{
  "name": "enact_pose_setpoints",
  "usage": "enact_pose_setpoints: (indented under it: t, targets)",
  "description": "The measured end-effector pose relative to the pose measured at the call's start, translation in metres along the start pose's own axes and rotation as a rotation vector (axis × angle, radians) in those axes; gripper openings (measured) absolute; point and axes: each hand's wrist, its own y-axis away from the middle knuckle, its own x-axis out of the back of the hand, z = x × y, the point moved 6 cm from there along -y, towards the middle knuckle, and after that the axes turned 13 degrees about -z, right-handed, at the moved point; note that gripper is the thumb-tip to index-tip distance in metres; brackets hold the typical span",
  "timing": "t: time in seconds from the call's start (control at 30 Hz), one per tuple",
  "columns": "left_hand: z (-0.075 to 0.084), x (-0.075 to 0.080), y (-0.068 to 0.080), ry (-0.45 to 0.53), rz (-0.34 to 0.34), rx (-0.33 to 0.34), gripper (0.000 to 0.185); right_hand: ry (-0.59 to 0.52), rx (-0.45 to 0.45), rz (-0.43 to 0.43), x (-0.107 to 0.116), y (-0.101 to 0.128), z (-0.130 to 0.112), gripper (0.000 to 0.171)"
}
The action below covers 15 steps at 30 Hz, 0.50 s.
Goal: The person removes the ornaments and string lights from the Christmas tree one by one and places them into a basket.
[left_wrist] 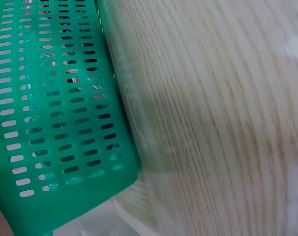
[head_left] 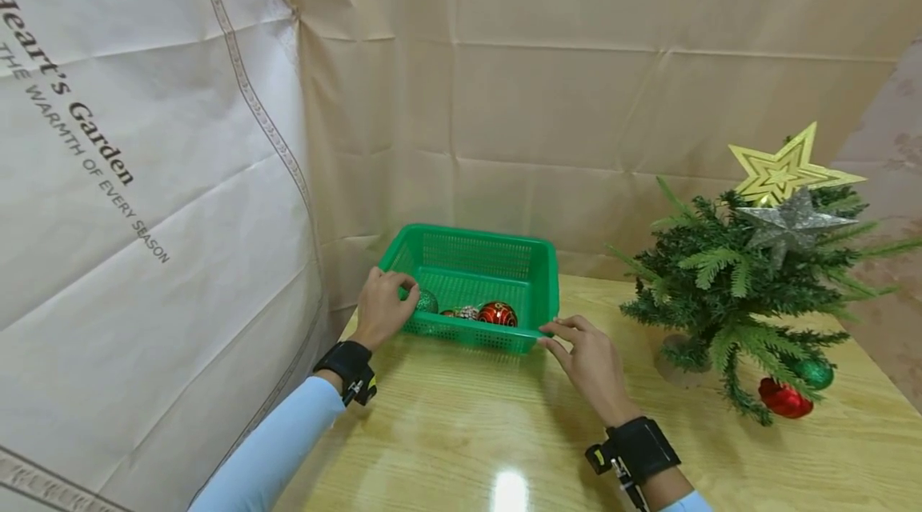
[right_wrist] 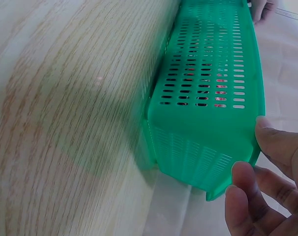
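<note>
A: Grip and basket status?

B: Green basket (head_left: 468, 284) is set upright on the table, near the back drape. Right near corner of the rim is pinched by the right hand (head_left: 591, 368), thumb on one side, fingertips on the other, gap closed to rim thickness. Left near corner appears to be gripped by the left hand (head_left: 385, 304), fingers curled; contact is mostly hidden there.

A: Handling?

B: Should be rated light: thin perforated plastic, few items inside. Walls likely flex a bit, rim stiffer. Smooth finish, so some slip is to be expected. Best held at the rim, both ends, kept level: green glitter ball (head_left: 428, 302) and red-and-gold ball (head_left: 499, 314) are left loose, may roll, may be fragile.

A: Surface, room?

B: Wood-grain table (head_left: 461, 416), glossy, glare spot near the front; easy sliding is expected. Back is covered by a creased beige drape (head_left: 547, 104), left side by a printed white cloth (head_left: 166, 136). Small artificial tree (head_left: 742, 312) is stood to the right, topped with gold star (head_left: 781, 172) and silver star (head_left: 795, 226), well apart from the basket.
</note>
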Motion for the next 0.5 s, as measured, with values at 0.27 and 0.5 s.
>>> enact_pose_setpoints:
  t: [0.27, 0.5]
  targets:
    - [0.024, -0.004, -0.001, 0.051, 0.039, -0.098, 0.011, -0.021, 0.003, -0.031, 0.000, 0.001, 0.001, 0.023]
    - [0.072, -0.015, -0.007, 0.077, 0.040, -0.250, 0.009, -0.164, -0.023, -0.157, 0.007, 0.004, 0.006, 0.029]
